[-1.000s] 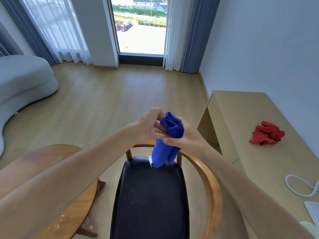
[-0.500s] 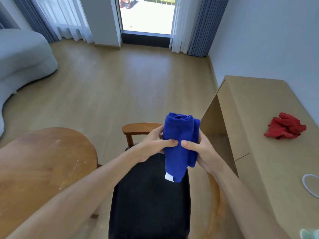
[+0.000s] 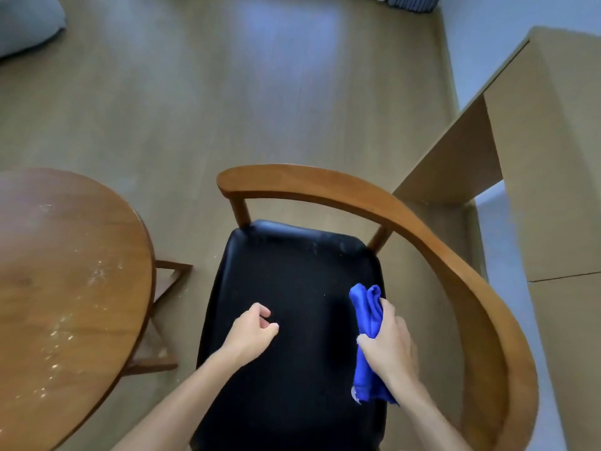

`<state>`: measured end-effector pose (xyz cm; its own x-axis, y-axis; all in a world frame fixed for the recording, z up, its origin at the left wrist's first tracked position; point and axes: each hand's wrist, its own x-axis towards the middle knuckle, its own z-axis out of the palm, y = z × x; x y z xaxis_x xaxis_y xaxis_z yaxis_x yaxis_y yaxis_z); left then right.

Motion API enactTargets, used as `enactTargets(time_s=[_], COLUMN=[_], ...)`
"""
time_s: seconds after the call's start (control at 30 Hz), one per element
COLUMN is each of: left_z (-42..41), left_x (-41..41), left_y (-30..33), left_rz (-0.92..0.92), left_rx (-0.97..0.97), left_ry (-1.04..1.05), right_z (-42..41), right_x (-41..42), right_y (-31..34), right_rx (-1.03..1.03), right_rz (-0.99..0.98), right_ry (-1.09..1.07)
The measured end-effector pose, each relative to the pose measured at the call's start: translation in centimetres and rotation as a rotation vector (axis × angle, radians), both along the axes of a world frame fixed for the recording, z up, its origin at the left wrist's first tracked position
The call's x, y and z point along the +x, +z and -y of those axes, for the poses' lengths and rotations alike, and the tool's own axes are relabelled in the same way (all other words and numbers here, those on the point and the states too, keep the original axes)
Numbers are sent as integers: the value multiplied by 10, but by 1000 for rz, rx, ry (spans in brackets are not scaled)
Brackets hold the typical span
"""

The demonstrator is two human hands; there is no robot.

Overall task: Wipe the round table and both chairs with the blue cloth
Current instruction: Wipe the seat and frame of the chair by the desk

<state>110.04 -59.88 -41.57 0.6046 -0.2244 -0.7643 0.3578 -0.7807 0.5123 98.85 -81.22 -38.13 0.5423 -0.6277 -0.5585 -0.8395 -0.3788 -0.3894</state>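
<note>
A chair with a black padded seat [image 3: 286, 288] and a curved wooden backrest [image 3: 422, 229] stands right below me. My right hand [image 3: 388, 346] grips the folded blue cloth [image 3: 366, 315] and holds it down at the seat's right edge. My left hand [image 3: 252, 332] hovers over the middle of the seat with its fingers curled and nothing in it. The round wooden table [image 3: 58, 297] is at the left, with pale crumbs or dust scattered across its top.
A light wooden desk [image 3: 553, 157] stands at the right, close to the chair's backrest. A grey sofa corner [image 3: 26, 21] shows at the top left. Wooden floor [image 3: 227, 92] stretches beyond the chair. The table's leg frame [image 3: 166, 281] sits between table and chair.
My left hand let go of the blue cloth. My right hand brought the cloth down from in front of me to the seat's right side. My view tilted down.
</note>
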Motion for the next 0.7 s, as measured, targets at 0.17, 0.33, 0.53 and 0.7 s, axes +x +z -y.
enactTargets(time_s=[0.17, 0.33, 0.53, 0.7], left_z=[-17, -14, -6, -2], left_x=[15, 28, 52, 62], left_y=[-58, -80, -98, -114], left_rz=[115, 258, 634, 749], left_rx=[115, 145, 213, 266], left_ry=[-71, -129, -223, -271], right_z=[-39, -22, -19, -50], right_x=[12, 1, 2, 18], right_y=[-73, -102, -138, -165], right_rx=[-268, -315, -425, -528], right_rz=[-112, 215, 147, 17], right_ry=[446, 322, 494, 354])
